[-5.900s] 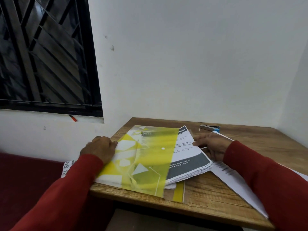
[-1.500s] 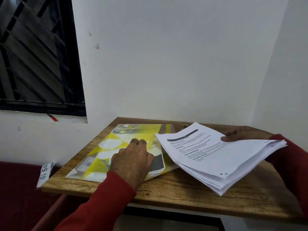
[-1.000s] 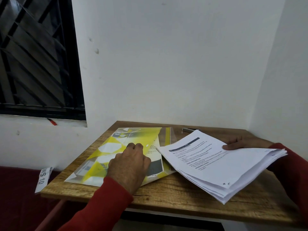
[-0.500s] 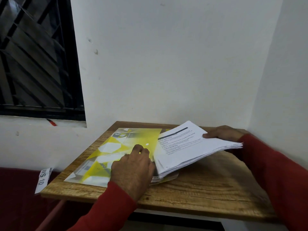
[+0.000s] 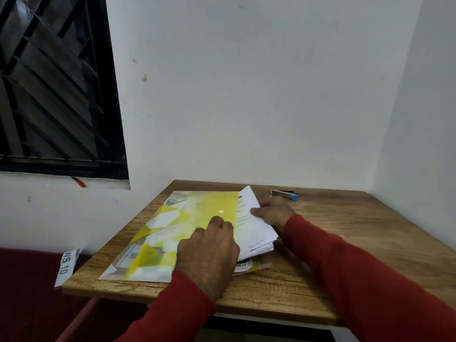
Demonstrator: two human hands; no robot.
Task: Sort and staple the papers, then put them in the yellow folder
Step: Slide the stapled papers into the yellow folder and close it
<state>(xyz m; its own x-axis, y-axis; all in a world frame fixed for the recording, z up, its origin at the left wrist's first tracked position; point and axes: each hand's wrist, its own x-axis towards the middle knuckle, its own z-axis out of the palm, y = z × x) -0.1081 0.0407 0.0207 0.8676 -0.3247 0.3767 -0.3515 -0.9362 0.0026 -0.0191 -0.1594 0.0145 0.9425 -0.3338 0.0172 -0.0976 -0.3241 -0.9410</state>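
On a wooden worktop [image 5: 345,243] set into a corner of white walls [image 5: 246,95], a yellow folder [image 5: 177,233] is lying flat, reaching toward the near left edge. A stack of papers [image 5: 256,228] is sitting at the folder's right side, its left part tucked under the folder's translucent cover, its right part sticking out bare. The left hand [image 5: 209,253] is resting on the folder, fingers [image 5: 217,222] curled downward and pressed together at the cover's edge; whether they are pinching the cover cannot be told. The right hand [image 5: 274,211] is gripping the stack's right edge, thumb lying on the top sheet, the other fingers hidden beneath. Both arms are wearing red sleeves [image 5: 370,280]. A stapler [image 5: 285,194] with a blue end is lying near the back wall, apart from the papers. A barred dark window [image 5: 54,82] is filling the upper left. A paper label [image 5: 66,265] printed "WS 10" is hanging just left of the worktop, over a dark red surface [image 5: 27,304].
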